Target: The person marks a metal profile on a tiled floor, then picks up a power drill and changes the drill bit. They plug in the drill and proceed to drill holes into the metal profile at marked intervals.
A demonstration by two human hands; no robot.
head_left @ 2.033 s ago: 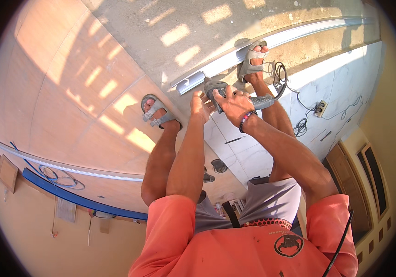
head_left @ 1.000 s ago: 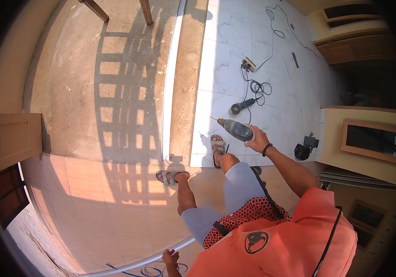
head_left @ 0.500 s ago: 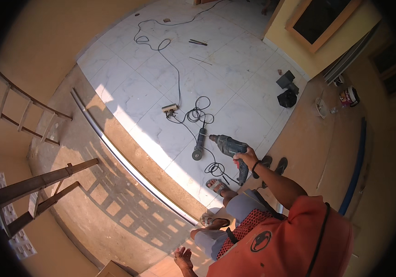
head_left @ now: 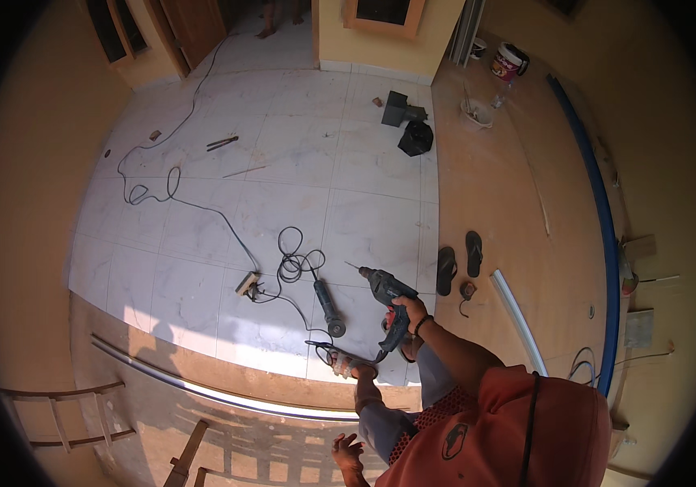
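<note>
My right hand [head_left: 409,311] grips the handle of a dark power drill [head_left: 390,289], a thin bit in its chuck pointing forward and left over the tiles. The drill's cord hangs down toward my sandalled feet. My left hand [head_left: 348,451] hangs low beside my left leg, fingers loosely curled but apart, with nothing in it. On the floor left of the drill lies an angle grinder [head_left: 325,302], its disc end nearest me. Its cord [head_left: 293,264] lies in loops and runs to a small extension socket [head_left: 247,283].
A long metal profile [head_left: 202,393] lies along the tile edge. To the right are black flip-flops [head_left: 447,270], a tape measure [head_left: 467,290], another metal strip [head_left: 518,319] and a blue pipe [head_left: 603,219]. Farther off are a pincer-like tool [head_left: 223,143], a paint bucket [head_left: 508,62] and someone's feet [head_left: 267,31] in the doorway.
My view has turned rightward and a foot has stepped forward onto the tiles beside the cord. The drill stays in my right hand; my left hand stays free.
</note>
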